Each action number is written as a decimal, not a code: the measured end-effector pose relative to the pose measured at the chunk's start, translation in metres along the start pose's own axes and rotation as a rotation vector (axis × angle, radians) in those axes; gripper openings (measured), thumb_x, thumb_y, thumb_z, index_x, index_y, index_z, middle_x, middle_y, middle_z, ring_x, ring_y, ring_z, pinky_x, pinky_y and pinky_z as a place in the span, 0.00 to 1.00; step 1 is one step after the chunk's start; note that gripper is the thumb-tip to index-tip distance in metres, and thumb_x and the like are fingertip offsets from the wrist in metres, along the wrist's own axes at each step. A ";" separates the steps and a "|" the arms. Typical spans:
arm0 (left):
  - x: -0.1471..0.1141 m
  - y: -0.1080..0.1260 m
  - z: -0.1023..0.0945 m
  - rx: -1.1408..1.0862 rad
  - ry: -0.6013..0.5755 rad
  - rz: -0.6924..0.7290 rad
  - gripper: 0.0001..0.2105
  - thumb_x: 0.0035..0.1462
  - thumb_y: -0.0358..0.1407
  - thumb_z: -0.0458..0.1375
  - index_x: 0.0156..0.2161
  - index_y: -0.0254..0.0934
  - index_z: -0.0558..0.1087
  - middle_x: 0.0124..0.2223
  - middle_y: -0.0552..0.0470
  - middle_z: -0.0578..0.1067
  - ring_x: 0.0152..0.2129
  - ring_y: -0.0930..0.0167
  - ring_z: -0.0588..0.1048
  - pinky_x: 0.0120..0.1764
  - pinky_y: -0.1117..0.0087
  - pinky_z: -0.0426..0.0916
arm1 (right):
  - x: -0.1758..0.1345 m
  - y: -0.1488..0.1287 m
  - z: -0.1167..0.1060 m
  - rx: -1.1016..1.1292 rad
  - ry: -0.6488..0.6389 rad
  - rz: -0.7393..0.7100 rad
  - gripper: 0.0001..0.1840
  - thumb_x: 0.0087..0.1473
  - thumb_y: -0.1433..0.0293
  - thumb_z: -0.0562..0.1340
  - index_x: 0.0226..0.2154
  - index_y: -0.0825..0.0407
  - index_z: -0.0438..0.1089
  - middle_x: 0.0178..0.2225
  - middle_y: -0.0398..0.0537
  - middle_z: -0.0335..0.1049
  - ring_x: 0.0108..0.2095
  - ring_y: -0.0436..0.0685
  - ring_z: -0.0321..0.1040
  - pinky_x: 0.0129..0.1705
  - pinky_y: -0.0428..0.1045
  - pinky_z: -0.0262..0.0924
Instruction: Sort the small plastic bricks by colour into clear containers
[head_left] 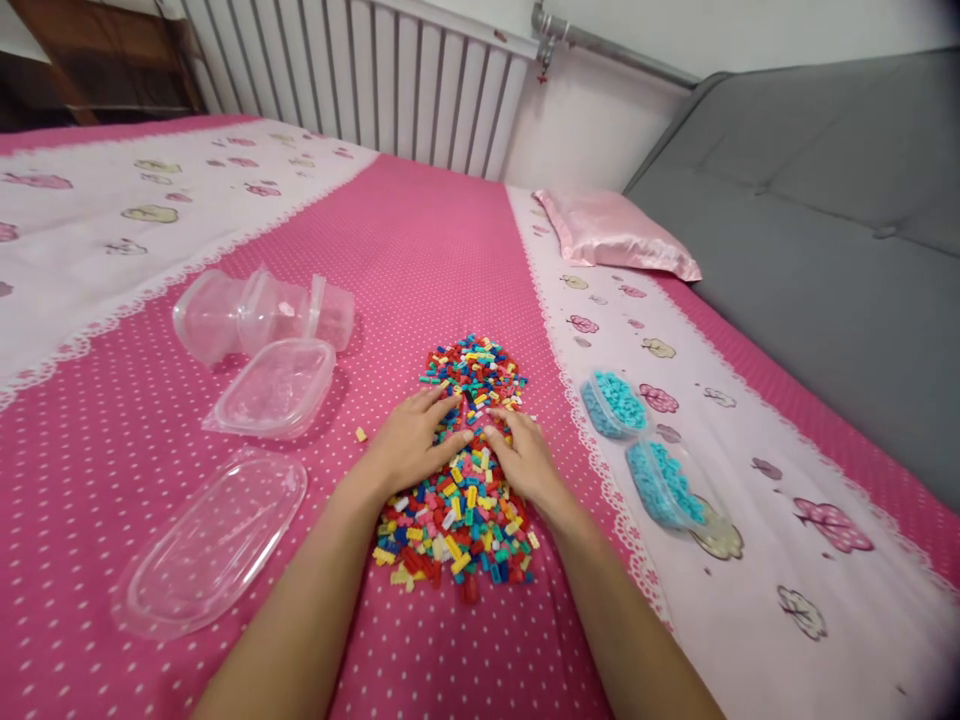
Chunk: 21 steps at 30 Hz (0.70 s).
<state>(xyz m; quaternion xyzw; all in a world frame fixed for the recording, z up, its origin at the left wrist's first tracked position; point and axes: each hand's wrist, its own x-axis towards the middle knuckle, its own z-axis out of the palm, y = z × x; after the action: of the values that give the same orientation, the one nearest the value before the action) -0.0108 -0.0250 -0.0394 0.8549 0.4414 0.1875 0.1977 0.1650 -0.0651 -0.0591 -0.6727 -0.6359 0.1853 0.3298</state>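
Observation:
A long heap of small plastic building bricks (pixel 457 520) in red, yellow, blue, green, pink and white lies on the pink bedspread. My left hand (pixel 409 440) rests against the heap's left side, fingers stretched forward and thumb pointing inward. Opposite it, my right hand (pixel 525 458) touches the right side with its fingers apart. Both hands are around the heap's narrow middle, and neither grips a brick that I can make out. Beyond my fingertips spreads the farther part of the heap (pixel 480 368). One yellow brick (pixel 361 434) lies alone, left of my left hand.
At left lie clear plastic containers (pixel 274 310), a clear tub (pixel 281 385) and a clear lid (pixel 217 545). Two clear boxes of turquoise pieces (pixel 616 405) (pixel 664 485) stand at right. Farther back are a pink pillow (pixel 615 230), a grey headboard (pixel 810 210) and a white radiator (pixel 375 80).

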 end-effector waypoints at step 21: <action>-0.039 0.009 -0.062 -0.586 -0.207 0.048 0.15 0.55 0.41 0.52 0.44 0.38 0.74 0.42 0.49 0.76 0.39 0.67 0.73 0.42 0.68 0.65 | -0.016 -0.036 -0.091 0.334 -0.840 -0.325 0.18 0.58 0.63 0.50 0.49 0.48 0.64 0.48 0.47 0.67 0.47 0.53 0.64 0.50 0.50 0.57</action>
<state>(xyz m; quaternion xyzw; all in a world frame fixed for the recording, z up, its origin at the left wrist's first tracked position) -0.0561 -0.0511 0.0118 0.7864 0.3256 0.2234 0.4751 0.1978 -0.1002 0.0276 -0.3695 -0.7726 0.4867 0.1725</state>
